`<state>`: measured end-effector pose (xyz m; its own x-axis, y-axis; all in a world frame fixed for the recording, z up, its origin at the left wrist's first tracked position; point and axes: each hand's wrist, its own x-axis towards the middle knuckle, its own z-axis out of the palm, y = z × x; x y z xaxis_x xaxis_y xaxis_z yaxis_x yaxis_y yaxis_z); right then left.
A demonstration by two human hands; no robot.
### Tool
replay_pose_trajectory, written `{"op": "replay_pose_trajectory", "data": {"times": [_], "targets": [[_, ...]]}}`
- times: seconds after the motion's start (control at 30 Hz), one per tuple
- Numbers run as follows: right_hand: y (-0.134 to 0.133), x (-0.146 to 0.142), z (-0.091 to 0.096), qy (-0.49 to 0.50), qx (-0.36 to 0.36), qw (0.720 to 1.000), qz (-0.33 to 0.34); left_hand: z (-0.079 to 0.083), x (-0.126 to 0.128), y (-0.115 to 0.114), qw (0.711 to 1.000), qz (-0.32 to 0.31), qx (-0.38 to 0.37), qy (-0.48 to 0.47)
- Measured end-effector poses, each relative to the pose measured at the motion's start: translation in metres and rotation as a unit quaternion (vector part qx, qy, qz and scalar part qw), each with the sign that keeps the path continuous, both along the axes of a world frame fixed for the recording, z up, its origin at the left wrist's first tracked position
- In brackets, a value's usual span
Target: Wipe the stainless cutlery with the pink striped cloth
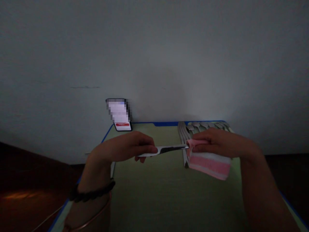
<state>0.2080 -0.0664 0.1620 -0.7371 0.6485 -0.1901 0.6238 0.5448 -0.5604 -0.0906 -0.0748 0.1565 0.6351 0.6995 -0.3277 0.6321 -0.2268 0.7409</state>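
A silver table knife (172, 148) lies level between my two hands, above the table. My left hand (135, 146) is closed on one end of it, thumb on top. At its other end, my right hand (212, 140) pinches a pink and white striped cloth (210, 166), which is folded about the tip. The cloth's loose part hangs below my right fingers. Just behind it, several knives (182, 130) lie side by side, partly covered by the cloth and hand. Several spoons (196, 125) are spread at the far right, partly behind my right hand.
A phone (119, 114) leans against the grey wall (154, 64) at the table's far left corner, its screen lit. The pale green table (149, 193) has a blue edge and meets the wall at the back. A thin cable (48, 217) runs at the lower left.
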Motion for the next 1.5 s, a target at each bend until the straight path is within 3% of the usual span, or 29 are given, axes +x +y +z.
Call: {"op": "replay_pose_trajectory", "data": {"times": [0.13,0.27,0.6,0.77,0.9,1.1,1.33,1.5], "targets": [[0.002,0.011,-0.002,-0.025,0.005,0.999,-0.04,-0.004,-0.004,0.003,1.0,-0.004,-0.004,-0.011],[0.0,0.004,-0.003,-0.051,0.049,0.995,-0.066,-0.004,0.003,0.002,1.0,0.003,0.009,-0.012],[-0.006,-0.024,-0.005,-0.082,0.089,0.992,-0.04,-0.007,0.023,0.002,0.998,-0.019,0.021,0.055],[-0.005,-0.026,-0.009,-0.066,0.075,0.994,-0.033,-0.007,0.038,-0.001,0.993,-0.041,0.097,0.06],[-0.007,-0.029,-0.01,-0.054,0.071,0.996,-0.021,-0.007,0.047,-0.001,0.989,-0.067,0.117,0.058],[-0.003,-0.025,-0.008,-0.011,0.047,0.999,0.003,-0.005,0.037,0.001,0.982,-0.072,0.173,0.022],[0.001,-0.002,-0.003,-0.015,0.059,0.998,-0.033,-0.005,0.021,0.001,0.994,-0.015,0.109,0.011],[-0.001,-0.006,-0.004,-0.036,0.083,0.994,-0.06,-0.006,0.033,-0.003,0.967,0.01,0.248,0.066]]}}
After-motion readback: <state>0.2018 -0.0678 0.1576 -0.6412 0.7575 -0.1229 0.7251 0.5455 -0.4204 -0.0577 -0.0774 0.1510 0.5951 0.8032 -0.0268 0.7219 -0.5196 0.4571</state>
